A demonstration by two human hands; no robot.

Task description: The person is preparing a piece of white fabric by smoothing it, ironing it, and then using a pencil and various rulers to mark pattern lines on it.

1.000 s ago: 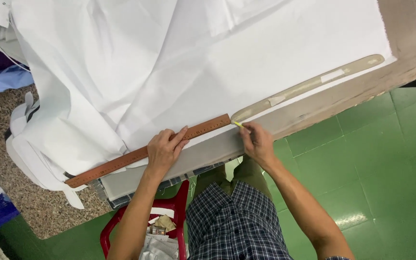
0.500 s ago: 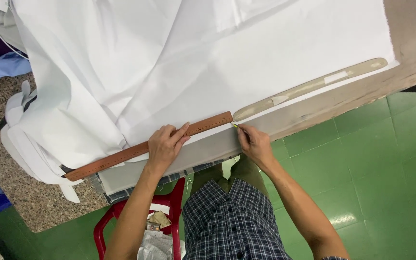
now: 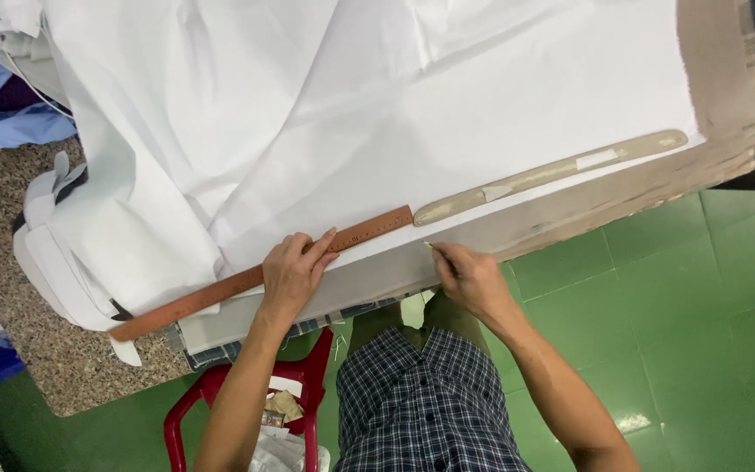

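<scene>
Your left hand (image 3: 294, 271) is lying flat, fingers spread, pressing the brown wooden ruler (image 3: 264, 274) onto the white cloth (image 3: 412, 114) along the near edge of the table (image 3: 727, 131). Your right hand (image 3: 469, 278) is pinching a small yellow marker (image 3: 428, 246), its tip sitting at the cloth's edge just beside the ruler's right end. A long pale curved template (image 3: 552, 173) is lying further right. A red stool (image 3: 220, 393) is standing below.
</scene>
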